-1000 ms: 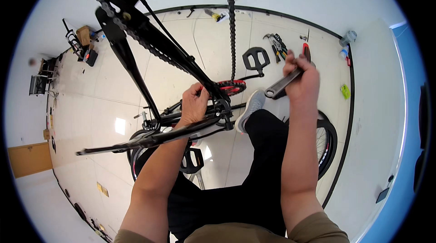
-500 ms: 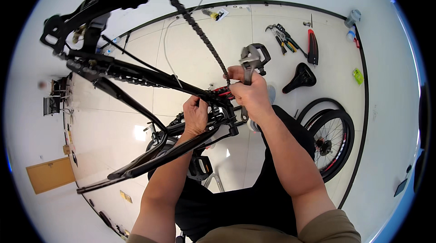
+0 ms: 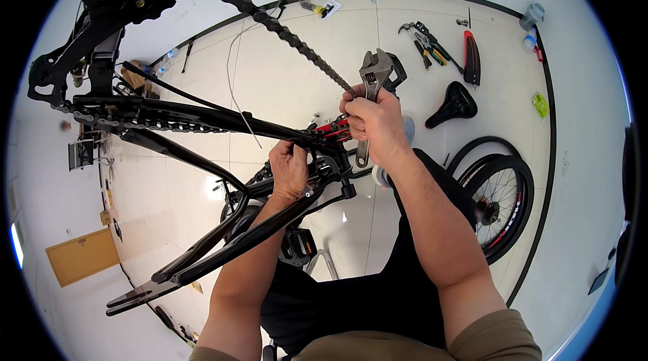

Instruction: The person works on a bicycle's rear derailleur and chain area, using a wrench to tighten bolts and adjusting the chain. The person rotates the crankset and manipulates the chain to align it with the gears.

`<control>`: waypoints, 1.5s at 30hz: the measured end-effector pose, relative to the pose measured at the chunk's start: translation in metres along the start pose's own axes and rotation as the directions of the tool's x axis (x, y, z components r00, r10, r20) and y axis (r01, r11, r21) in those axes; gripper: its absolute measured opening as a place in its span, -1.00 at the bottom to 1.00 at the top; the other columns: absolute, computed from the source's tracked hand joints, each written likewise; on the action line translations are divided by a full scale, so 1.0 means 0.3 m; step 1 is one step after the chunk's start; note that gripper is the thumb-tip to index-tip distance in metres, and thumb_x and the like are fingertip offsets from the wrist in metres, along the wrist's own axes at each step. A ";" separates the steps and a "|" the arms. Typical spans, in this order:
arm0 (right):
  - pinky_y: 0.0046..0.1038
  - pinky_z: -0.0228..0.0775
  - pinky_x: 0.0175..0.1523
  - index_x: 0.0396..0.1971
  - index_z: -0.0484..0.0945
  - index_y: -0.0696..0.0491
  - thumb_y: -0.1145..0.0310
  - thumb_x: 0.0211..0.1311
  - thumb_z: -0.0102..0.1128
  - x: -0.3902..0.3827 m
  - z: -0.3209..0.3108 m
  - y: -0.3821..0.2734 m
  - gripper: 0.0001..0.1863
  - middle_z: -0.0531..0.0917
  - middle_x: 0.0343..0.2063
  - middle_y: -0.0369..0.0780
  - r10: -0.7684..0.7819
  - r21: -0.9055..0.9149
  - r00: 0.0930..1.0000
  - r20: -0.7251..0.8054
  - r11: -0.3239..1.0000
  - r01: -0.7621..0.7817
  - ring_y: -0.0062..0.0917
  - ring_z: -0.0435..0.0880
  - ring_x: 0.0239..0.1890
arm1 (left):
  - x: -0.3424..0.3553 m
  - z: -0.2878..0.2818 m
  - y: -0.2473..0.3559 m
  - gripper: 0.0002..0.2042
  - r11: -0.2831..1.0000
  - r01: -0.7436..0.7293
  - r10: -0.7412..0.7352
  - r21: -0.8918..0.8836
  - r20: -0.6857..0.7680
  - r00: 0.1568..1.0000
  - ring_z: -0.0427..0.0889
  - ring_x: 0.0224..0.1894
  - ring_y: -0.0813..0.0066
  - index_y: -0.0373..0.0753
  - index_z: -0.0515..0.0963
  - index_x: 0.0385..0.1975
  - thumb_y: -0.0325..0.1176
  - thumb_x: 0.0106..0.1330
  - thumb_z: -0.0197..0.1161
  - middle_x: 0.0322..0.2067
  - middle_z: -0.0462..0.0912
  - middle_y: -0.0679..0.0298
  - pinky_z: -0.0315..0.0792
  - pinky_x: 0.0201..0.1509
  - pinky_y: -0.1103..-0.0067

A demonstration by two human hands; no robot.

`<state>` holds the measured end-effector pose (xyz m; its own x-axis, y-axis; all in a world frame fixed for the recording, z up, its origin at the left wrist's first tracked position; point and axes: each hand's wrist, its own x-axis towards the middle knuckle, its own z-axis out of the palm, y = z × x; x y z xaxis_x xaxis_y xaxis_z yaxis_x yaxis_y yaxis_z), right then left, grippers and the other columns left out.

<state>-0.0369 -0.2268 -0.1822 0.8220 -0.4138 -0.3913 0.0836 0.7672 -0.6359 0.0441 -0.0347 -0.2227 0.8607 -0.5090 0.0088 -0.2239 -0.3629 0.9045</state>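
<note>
A black bicycle frame stretches across the left and middle of the head view. My right hand is closed round the handle of a grey adjustable wrench, whose jaws point away from me. The same hand's fingers meet the lower end of a dark chain, which slants down from the derailleur. Just left of it is the red part by the crank. Reaching through the frame, my left hand has its fingers curled in against the tubes near the crank; what they pinch is hidden.
A pedal sits behind the wrench, another below the frame. On the tiled floor at right lie a saddle, pliers and a hammer, a red-black mudguard and wheels. A loose cable hangs behind the frame.
The frame's derailleur end has shifted left and nearer in view. My right hand has moved slightly right, the wrench turning more upright. My left hand stays in about the same place.
</note>
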 end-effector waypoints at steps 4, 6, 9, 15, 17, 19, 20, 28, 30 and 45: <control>-0.65 0.10 -0.59 -0.41 0.52 0.14 0.54 0.08 0.18 -0.002 -0.010 -0.013 -0.94 0.46 -0.60 -0.39 0.007 -0.136 1.000 -0.004 0.991 -0.008 -0.80 0.34 -0.62 | 0.002 -0.001 -0.014 -0.61 1.000 -0.014 0.014 0.003 0.007 1.000 0.38 -0.43 0.69 -0.39 0.60 -0.31 -0.11 0.51 0.10 -0.50 0.56 0.41 0.29 -0.35 0.67; -0.61 0.20 -0.54 -0.43 0.53 0.16 0.53 0.07 0.20 -0.005 -0.011 -0.013 -0.94 0.49 -0.59 -0.37 -0.022 -0.233 0.999 -0.042 0.973 0.012 -0.75 0.40 -0.59 | 0.002 0.000 -0.017 -0.64 1.000 0.006 -0.006 -0.016 -0.008 1.000 0.40 -0.44 0.66 -0.40 0.60 -0.32 -0.16 0.48 0.13 -0.53 0.56 0.38 0.32 -0.35 0.64; -0.56 0.31 -0.41 -0.45 0.54 0.19 0.50 0.05 0.23 -0.008 -0.010 -0.020 -0.91 0.55 -0.56 -0.33 -0.108 -0.463 0.993 -0.047 0.884 0.074 -0.67 0.47 -0.52 | 0.002 -0.006 -0.032 -0.66 0.999 0.024 -0.025 -0.033 -0.018 1.000 0.40 -0.45 0.64 -0.41 0.59 -0.32 -0.18 0.46 0.15 -0.55 0.56 0.37 0.33 -0.35 0.62; -0.53 0.36 -0.33 -0.46 0.54 0.20 0.46 0.03 0.24 -0.015 -0.019 -0.020 -0.87 0.57 -0.56 -0.30 -0.134 -0.596 0.991 0.011 0.795 0.114 -0.65 0.49 -0.48 | 0.001 -0.001 -0.004 -0.65 1.000 0.008 -0.008 0.002 -0.013 1.000 0.40 -0.45 0.65 -0.40 0.60 -0.31 -0.17 0.47 0.14 -0.55 0.55 0.38 0.33 -0.36 0.62; -0.51 0.37 -0.33 -0.46 0.54 0.21 0.45 0.03 0.23 -0.009 -0.027 -0.009 -0.86 0.58 -0.55 -0.28 -0.141 -0.630 0.990 0.033 0.766 0.130 -0.64 0.50 -0.49 | 0.002 -0.002 -0.005 -0.66 1.000 0.004 -0.004 0.017 -0.005 1.000 0.40 -0.45 0.65 -0.40 0.61 -0.30 -0.17 0.48 0.14 -0.55 0.55 0.39 0.33 -0.35 0.63; -0.50 0.38 -0.32 -0.46 0.54 0.21 0.45 0.03 0.24 -0.010 -0.031 -0.005 -0.86 0.59 -0.55 -0.27 -0.132 -0.652 0.990 0.045 0.747 0.129 -0.63 0.50 -0.49 | 0.004 -0.001 -0.007 -0.66 1.000 -0.020 0.020 0.006 -0.003 1.000 0.40 -0.45 0.66 -0.40 0.61 -0.29 -0.18 0.48 0.14 -0.54 0.56 0.39 0.33 -0.35 0.64; -0.50 0.38 -0.32 -0.46 0.54 0.21 0.44 0.02 0.24 -0.014 -0.026 -0.010 -0.85 0.59 -0.55 -0.26 -0.119 -0.657 0.992 0.046 0.744 0.120 -0.62 0.50 -0.50 | 0.004 0.000 -0.006 -0.66 0.999 -0.030 0.030 -0.014 -0.008 1.000 0.40 -0.45 0.66 -0.40 0.60 -0.29 -0.18 0.48 0.14 -0.54 0.56 0.40 0.32 -0.35 0.64; -0.51 0.36 -0.30 -0.48 0.56 0.20 0.43 0.00 0.28 0.001 -0.035 -0.006 -0.85 0.59 -0.56 -0.29 -0.095 -0.698 0.994 0.052 0.708 0.104 -0.62 0.50 -0.48 | 0.002 0.005 -0.004 -0.68 0.999 0.001 -0.002 -0.050 -0.012 1.000 0.38 -0.44 0.69 -0.39 0.60 -0.28 -0.19 0.48 0.14 -0.52 0.55 0.42 0.30 -0.34 0.67; -0.54 0.31 -0.28 -0.48 0.58 0.16 0.42 0.02 0.31 0.003 -0.034 -0.010 -0.87 0.58 -0.55 -0.35 -0.076 -0.697 0.995 0.065 0.710 0.100 -0.67 0.46 -0.45 | 0.000 0.006 0.009 -0.67 0.999 0.002 -0.002 -0.035 -0.003 1.000 0.38 -0.44 0.69 -0.40 0.60 -0.27 -0.20 0.51 0.08 -0.51 0.55 0.42 0.30 -0.34 0.67; -0.55 0.27 -0.47 -0.35 0.61 0.22 0.27 0.15 0.25 -0.027 -0.022 -0.022 -0.72 0.55 -0.55 -0.33 0.133 -0.747 0.989 -0.060 0.652 -0.133 -0.69 0.45 -0.58 | 0.004 -0.025 0.029 -0.65 0.958 0.103 -0.091 -0.267 0.056 0.994 0.52 -0.29 0.62 -0.41 0.62 -0.17 -0.25 0.52 -0.03 -0.36 0.67 0.32 0.39 -0.11 0.63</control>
<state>-0.0478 -0.2318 -0.1793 0.7903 -0.3368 -0.5118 -0.4758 0.1890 -0.8590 0.0466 -0.0327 -0.2115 0.8506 -0.5167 -0.0974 -0.0041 -0.1917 0.9815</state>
